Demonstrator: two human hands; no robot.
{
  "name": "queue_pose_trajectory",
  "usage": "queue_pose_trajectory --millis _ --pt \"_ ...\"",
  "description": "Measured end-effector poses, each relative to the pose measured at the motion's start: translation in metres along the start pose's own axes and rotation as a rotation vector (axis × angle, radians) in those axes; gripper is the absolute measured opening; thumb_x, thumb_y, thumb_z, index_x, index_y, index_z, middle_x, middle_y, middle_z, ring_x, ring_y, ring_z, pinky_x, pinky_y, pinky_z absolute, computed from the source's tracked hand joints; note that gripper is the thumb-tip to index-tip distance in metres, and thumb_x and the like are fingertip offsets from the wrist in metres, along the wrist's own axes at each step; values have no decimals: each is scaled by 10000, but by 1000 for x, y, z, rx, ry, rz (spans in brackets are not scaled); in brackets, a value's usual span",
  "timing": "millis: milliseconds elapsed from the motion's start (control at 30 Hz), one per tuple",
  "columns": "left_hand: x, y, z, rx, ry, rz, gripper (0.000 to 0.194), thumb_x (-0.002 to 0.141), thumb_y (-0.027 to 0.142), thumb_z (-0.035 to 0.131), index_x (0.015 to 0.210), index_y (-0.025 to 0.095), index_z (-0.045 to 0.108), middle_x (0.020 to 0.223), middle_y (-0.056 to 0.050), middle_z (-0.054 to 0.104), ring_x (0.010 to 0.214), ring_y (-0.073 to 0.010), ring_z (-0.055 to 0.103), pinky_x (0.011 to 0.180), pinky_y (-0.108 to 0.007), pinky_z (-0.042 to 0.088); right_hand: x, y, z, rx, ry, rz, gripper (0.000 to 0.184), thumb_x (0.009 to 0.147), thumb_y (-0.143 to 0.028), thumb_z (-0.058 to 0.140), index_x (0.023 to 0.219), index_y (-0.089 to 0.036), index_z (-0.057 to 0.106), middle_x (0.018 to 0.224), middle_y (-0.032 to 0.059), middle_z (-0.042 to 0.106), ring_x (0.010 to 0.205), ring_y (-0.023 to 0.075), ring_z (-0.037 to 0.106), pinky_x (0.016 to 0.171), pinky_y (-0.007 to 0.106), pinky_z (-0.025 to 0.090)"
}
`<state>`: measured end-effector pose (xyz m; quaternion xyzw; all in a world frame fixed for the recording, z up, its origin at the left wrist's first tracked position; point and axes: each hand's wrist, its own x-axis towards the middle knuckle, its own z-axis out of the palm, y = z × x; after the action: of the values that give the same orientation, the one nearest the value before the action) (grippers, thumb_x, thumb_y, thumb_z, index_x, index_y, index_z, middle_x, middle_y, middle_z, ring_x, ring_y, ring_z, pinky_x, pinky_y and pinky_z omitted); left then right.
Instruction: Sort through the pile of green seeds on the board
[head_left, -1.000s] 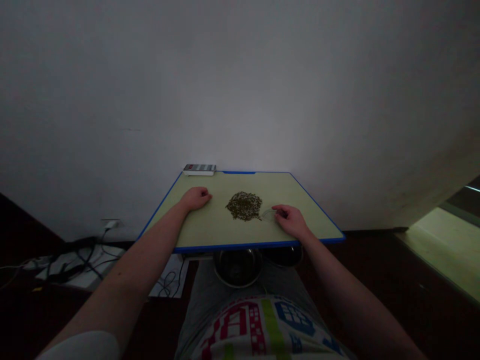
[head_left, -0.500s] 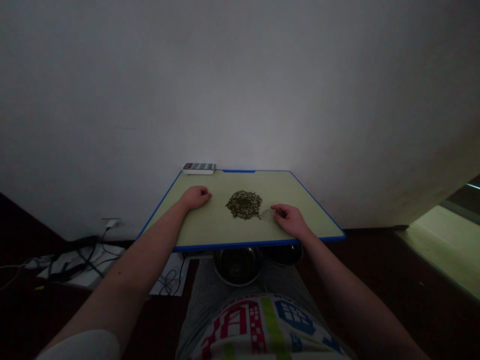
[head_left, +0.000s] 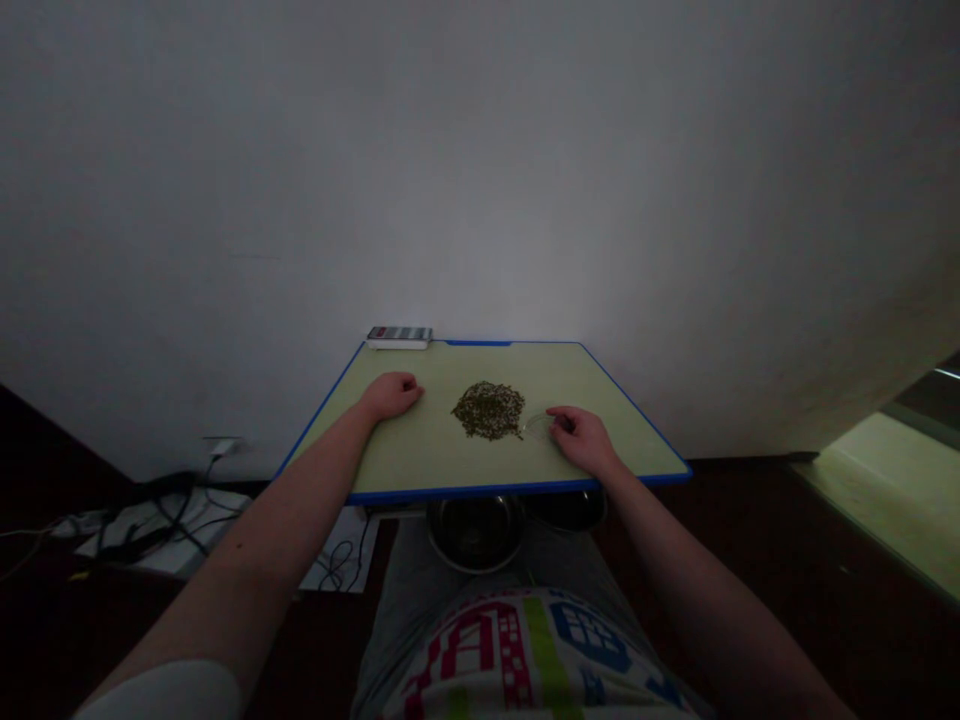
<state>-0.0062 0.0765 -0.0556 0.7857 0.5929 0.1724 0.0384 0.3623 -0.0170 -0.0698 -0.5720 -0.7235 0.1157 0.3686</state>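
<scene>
A flat pile of small greenish-brown beans (head_left: 489,410) lies in the middle of a pale yellow board (head_left: 442,468) with a blue rim. To the left of the pile, my left hand (head_left: 394,394) rests on the board, its fingers curled into a fist with nothing visible in it. On the other side, my right hand (head_left: 581,436) pinches a thin, see-through piece with a curved edge (head_left: 535,424). That edge reaches toward a few beans at the pile's lower right. My fingers cover part of the clear piece, so its exact kind is unclear.
A white box-like device (head_left: 400,338) sits at the board's back left corner, near the wall. Below the front edge are a metal bowl (head_left: 476,535) and a second dark bowl (head_left: 568,510). Cables (head_left: 176,515) run over papers on the floor at left.
My right hand has shifted very slightly to the right with the clear piece, whose edge sits a little farther from the pile. My left hand stays in place.
</scene>
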Motion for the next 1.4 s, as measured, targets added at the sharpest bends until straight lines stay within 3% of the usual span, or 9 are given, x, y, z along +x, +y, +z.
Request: queue_pose_trajectory --millis 500,1400 --pt "0 2 -1 -8 5 -3 341 753 463 422 691 184 609 672 -45 619 624 -167 518 563 -280 332 -2 -2 -1 24 -67 -64 319 743 -223 531 1024 -147 661 707 22 631 596 126 528 612 266 427" --pt "0 2 -1 -11 7 -9 347 754 466 425 709 185 623 699 -51 634 648 -178 540 574 -287 346 0 -1 3 -26 -31 -46 344 774 -243 522 1080 -145 645 759 42 651 645 141 549 652 276 435"
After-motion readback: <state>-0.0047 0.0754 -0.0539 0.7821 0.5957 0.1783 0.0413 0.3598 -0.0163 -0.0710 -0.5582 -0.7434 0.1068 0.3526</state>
